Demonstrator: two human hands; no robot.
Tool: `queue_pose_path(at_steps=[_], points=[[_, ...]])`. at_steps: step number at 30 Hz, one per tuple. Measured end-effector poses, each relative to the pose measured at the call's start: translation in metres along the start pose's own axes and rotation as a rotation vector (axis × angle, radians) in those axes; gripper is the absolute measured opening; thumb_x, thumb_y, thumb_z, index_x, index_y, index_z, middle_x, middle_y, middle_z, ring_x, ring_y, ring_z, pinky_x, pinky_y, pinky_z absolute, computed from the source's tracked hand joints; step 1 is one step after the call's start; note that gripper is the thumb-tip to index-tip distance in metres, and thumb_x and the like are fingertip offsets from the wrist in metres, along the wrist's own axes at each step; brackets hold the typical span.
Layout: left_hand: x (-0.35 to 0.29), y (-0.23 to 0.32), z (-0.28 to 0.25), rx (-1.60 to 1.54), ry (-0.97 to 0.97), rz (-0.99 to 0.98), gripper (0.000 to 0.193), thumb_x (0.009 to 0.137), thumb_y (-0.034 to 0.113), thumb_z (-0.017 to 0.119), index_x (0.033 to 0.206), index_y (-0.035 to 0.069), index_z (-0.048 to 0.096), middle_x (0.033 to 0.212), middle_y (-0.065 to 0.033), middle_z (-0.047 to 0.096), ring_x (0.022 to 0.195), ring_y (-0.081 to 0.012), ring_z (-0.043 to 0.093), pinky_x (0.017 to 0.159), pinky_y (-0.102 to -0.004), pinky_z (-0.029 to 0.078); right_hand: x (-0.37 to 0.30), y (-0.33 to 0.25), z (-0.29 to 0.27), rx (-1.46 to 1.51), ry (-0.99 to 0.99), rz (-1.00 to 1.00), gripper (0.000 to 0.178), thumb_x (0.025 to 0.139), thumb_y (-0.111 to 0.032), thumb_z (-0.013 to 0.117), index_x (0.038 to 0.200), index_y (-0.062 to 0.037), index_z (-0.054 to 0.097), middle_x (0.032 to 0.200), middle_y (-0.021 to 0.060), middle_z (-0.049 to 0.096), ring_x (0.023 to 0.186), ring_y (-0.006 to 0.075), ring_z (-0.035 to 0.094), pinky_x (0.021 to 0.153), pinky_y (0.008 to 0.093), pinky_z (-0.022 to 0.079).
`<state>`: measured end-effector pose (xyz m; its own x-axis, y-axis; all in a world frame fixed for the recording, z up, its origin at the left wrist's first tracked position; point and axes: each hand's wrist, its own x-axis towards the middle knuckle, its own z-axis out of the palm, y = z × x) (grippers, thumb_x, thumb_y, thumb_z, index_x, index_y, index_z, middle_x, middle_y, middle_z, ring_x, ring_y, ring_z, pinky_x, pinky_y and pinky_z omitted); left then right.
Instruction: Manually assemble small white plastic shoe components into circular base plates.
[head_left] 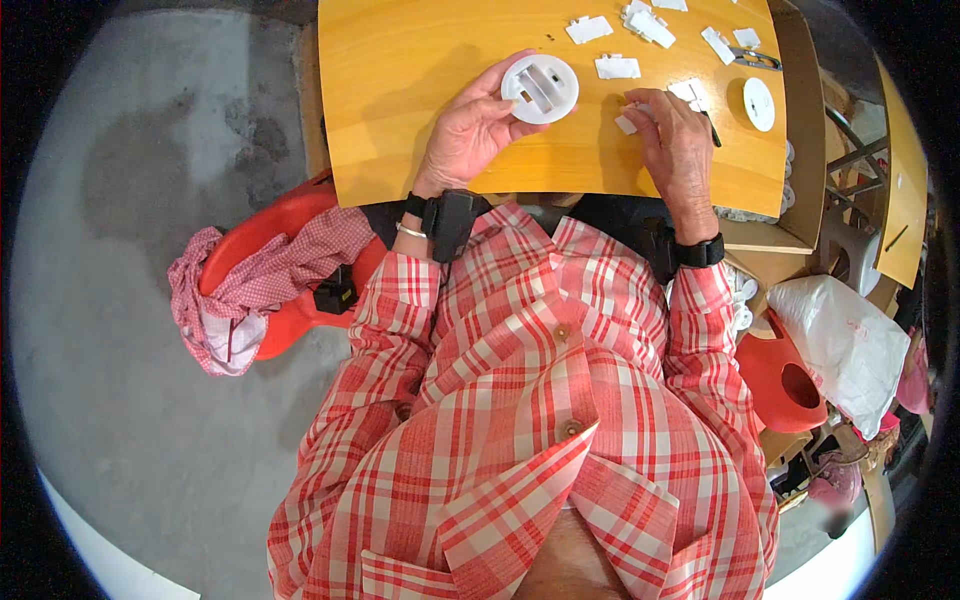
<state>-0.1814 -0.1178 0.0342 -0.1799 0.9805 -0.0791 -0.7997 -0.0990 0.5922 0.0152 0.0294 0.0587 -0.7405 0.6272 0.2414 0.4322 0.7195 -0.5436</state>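
Note:
My left hand is closed around the edge of a round white plastic housing, held above the table. The housing faces up and shows a long rectangular recess with small slots. Over the table to the right, my right hand has its thumb and fingers pinched on a small white plastic cover, mostly hidden by the fingers. Near its fingertips lies another white cover, and a thin black tool pokes out beside the hand.
Several flat white covers are scattered on the yellow table. A second round white part and dark-handled scissors lie at the right. A cardboard box stands against the right edge. A red chair with checked cloth is at left.

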Motion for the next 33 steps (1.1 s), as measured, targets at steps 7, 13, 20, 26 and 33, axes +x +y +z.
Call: queue_pose_path(at_steps=[7,13,20,26,33], points=[[-0.001,-0.003,0.008,0.083,0.030,0.024,0.062,0.085,0.002,0.053,0.140,0.002,0.023,0.131,-0.0226,0.044,0.117,-0.0448,0.047,0.090,-0.0372,0.053,0.001,-0.004,-0.015,-0.241,0.066,-0.130,0.012,0.079,-0.021,0.066,0.085,-0.0113,0.064,0.080,0.0046,0.056,0.080,0.0259,0.056,0.069,0.0370,0.044],[-0.001,-0.007,0.006,0.238,0.079,0.036,0.054,0.087,0.006,0.055,0.135,0.001,0.030,0.127,-0.0189,0.049,0.116,-0.0401,0.050,0.089,-0.0354,0.053,-0.005,0.001,-0.017,-0.163,0.001,-0.056,0.012,0.079,-0.019,0.066,0.083,-0.0086,0.063,0.076,0.0073,0.058,0.075,0.0278,0.057,0.066,0.0374,0.047],[-0.003,-0.001,0.016,0.244,0.055,-0.034,0.050,0.089,0.009,0.056,0.134,0.002,0.035,0.120,-0.0120,0.055,0.107,-0.0235,0.058,0.088,-0.0312,0.050,-0.008,-0.004,-0.020,0.100,-0.085,0.230,0.017,0.083,-0.021,0.065,0.086,-0.0051,0.064,0.075,0.0080,0.063,0.072,0.0196,0.061,0.065,0.0307,0.048],[-0.003,-0.009,0.021,0.429,-0.002,0.011,0.063,0.085,0.022,0.065,0.136,0.003,0.034,0.115,-0.0080,0.055,0.094,-0.0163,0.058,0.079,-0.0270,0.046,-0.005,-0.006,-0.008,0.654,-0.115,0.325,0.019,0.086,-0.021,0.065,0.090,-0.0022,0.064,0.081,0.0024,0.064,0.073,0.0097,0.055,0.067,0.0254,0.045],[-0.010,-0.005,0.002,0.514,-0.106,-0.211,0.056,0.092,0.037,0.055,0.135,0.004,0.039,0.104,-0.0033,0.058,0.083,-0.0099,0.055,0.070,-0.0233,0.044,0.018,-0.027,0.003,0.664,-0.162,0.104,0.020,0.086,-0.019,0.065,0.093,-0.0010,0.062,0.083,0.0022,0.059,0.075,0.0101,0.052,0.067,0.0235,0.043]])
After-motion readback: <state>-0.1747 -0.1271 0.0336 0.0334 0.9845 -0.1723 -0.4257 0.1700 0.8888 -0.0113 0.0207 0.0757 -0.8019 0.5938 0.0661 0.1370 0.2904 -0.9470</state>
